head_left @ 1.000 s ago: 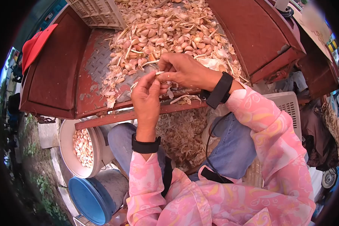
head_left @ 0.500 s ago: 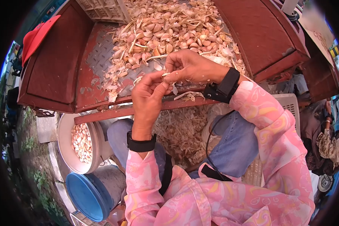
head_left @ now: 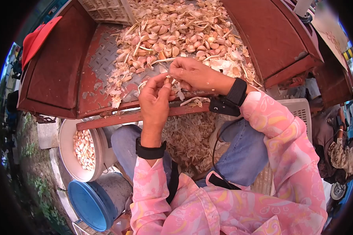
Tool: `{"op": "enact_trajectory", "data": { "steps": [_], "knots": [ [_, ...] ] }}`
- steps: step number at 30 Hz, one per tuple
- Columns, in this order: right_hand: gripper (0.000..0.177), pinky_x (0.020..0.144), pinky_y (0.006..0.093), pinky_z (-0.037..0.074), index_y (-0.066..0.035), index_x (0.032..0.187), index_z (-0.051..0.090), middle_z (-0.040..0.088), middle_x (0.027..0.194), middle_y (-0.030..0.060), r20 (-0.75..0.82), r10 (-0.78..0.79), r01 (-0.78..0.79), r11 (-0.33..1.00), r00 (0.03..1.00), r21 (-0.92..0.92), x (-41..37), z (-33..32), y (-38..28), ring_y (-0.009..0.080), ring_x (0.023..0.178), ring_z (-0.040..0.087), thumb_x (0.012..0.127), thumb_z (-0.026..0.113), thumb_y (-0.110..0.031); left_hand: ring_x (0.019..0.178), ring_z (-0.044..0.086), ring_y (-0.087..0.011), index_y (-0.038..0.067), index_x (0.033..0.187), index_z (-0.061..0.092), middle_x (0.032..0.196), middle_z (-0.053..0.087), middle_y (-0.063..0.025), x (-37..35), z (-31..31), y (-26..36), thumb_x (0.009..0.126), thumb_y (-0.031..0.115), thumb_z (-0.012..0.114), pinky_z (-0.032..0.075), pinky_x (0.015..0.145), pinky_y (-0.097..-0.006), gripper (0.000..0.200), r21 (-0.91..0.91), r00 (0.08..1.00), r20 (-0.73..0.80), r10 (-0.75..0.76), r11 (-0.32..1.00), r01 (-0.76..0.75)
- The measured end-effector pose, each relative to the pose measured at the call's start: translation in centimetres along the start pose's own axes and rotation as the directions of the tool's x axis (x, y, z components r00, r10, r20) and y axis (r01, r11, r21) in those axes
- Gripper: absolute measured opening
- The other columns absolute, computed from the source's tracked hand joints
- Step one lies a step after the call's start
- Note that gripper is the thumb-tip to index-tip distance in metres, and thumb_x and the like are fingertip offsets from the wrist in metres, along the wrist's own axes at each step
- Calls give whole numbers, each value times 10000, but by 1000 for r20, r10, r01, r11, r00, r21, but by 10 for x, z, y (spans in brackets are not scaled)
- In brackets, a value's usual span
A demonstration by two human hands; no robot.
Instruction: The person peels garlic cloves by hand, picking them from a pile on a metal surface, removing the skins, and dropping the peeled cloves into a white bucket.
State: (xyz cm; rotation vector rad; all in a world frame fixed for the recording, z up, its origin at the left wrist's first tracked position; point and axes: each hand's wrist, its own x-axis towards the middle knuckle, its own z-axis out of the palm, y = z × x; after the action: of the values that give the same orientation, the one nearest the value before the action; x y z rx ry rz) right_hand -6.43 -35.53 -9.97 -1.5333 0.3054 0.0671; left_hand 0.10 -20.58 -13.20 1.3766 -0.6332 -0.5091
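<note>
Between the thumb and forefinger of my left hand (head_left: 153,102) is a garlic clove (head_left: 168,80), its pale end showing at the fingertips. My right hand (head_left: 196,74) meets it from the right, thumb and fingers pinched together right at the clove; what they grip is hidden. Just beyond both hands, a heap of loose garlic cloves (head_left: 175,51) mixed with dry skins and stalks covers the metal bed (head_left: 102,47) of a red-sided cart.
A white bucket (head_left: 66,152) with pale cloves (head_left: 84,150) stands at lower left, beside a blue-lidded bucket (head_left: 88,205). Garlic skins (head_left: 192,137) pile up between my knees. The cart's red edge bar (head_left: 125,119) crosses under my wrists. A plastic crate (head_left: 110,11) sits on the cart.
My right hand has shifted slightly left and its fingers have closed up over the clove's top. My left hand keeps the clove and has moved very little.
</note>
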Motion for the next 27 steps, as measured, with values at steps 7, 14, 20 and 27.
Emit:
{"op": "enact_trajectory", "data": {
  "steps": [7, 14, 20, 27],
  "knots": [
    [213, 591, 322, 428, -23, 900, 476, 545, 735, 52, 28, -457, 355, 649, 889, -673, -10, 4, 6, 162, 671, 526, 888, 528, -229, 756, 584, -93, -37, 1090, 543, 905, 603, -58, -10, 7, 2, 882, 116, 547, 495, 655, -204, 259, -112, 999, 40, -3, 994, 8],
    [234, 566, 237, 437, -7, 852, 492, 567, 759, 28, 20, -281, 282, 954, 959, -107, -6, 4, 17, 90, 648, 524, 886, 563, -227, 760, 610, -122, -48, 1091, 536, 891, 618, -77, -15, 11, 7, 873, 77, 555, 502, 677, -209, 252, -204, 998, -18, 68, 976, -70],
    [280, 515, 190, 398, -14, 840, 530, 557, 742, 8, -24, -237, 229, 958, 971, -174, -9, 5, 20, 40, 621, 465, 892, 555, -287, 744, 601, -102, -41, 1061, 551, 860, 624, -66, -15, 13, 6, 856, 60, 574, 485, 668, -194, 230, -276, 994, 38, 99, 957, -85],
    [344, 450, 155, 343, -35, 774, 546, 537, 666, -9, 42, -274, 274, 911, 961, -310, -17, 8, 5, 17, 528, 425, 914, 497, -346, 724, 610, -118, -50, 1040, 546, 874, 624, -93, -15, 12, 0, 849, 36, 576, 494, 640, -193, 212, -469, 999, 45, 27, 883, -3]
  ]
}}
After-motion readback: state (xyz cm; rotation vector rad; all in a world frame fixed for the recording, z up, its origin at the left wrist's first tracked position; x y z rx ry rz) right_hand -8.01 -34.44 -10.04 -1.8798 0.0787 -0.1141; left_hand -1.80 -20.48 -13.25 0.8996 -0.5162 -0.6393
